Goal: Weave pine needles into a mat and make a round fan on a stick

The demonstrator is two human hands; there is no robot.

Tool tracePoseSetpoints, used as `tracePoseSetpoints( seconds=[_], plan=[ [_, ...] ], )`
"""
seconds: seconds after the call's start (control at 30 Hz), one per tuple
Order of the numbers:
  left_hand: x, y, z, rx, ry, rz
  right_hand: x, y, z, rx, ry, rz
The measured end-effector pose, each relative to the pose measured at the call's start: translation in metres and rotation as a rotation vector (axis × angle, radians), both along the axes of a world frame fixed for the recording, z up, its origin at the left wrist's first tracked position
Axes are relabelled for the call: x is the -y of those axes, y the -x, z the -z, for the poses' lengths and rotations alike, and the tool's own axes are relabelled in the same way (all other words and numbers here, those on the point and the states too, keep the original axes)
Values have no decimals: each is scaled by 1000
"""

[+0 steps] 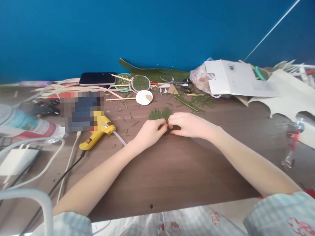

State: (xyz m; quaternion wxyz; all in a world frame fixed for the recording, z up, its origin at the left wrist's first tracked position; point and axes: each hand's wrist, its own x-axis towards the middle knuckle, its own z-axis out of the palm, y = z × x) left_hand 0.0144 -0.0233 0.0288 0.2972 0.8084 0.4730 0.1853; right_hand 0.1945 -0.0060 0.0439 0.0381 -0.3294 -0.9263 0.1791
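Brown table (175, 172): both hands' fingers pinch a green leafy piece (160, 114), its near edge hidden.

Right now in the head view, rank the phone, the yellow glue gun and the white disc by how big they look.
1. Glue gun and phone: look alike, and the gun lies nearer the camera.
2. White disc, smallest.

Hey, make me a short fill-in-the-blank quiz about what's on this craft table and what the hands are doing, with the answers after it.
1. Both hands, the left hand and the right hand, pinch a small piece covered in ____ needles.
2. The glue gun to the left of the hands is ____ in colour.
3. The phone lies flat near the ____ wall.
4. The white disc rests on the ____ table.

Answers: green; yellow; blue; brown
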Motion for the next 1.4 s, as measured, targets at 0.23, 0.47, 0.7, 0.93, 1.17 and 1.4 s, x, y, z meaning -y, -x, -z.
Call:
tracePoseSetpoints(
  seconds=[0.23, 0.47, 0.7, 0.93, 1.17, 1.4],
  plan=[
    [0, 0, 1, -9, -1, 0, 3, -1, -1, -3, -32, -8],
    [-1, 1, 4, 2, -3, 9, 4, -4, 4, -25, -75, -17],
    [-1, 2, 5, 18, -9, 11, 8, -6, 6, -93, -41, 20],
    [-1, 1, 4, 2, -5, 9, 7, -3, 8, -53, -63, 17],
    [-1, 1, 4, 5, -3, 9, 8, -1, 8, -23, -117, 9],
    [-1, 3, 6, 10, -11, 32, 3, -3, 2, -146, 44, 86]
  ],
)
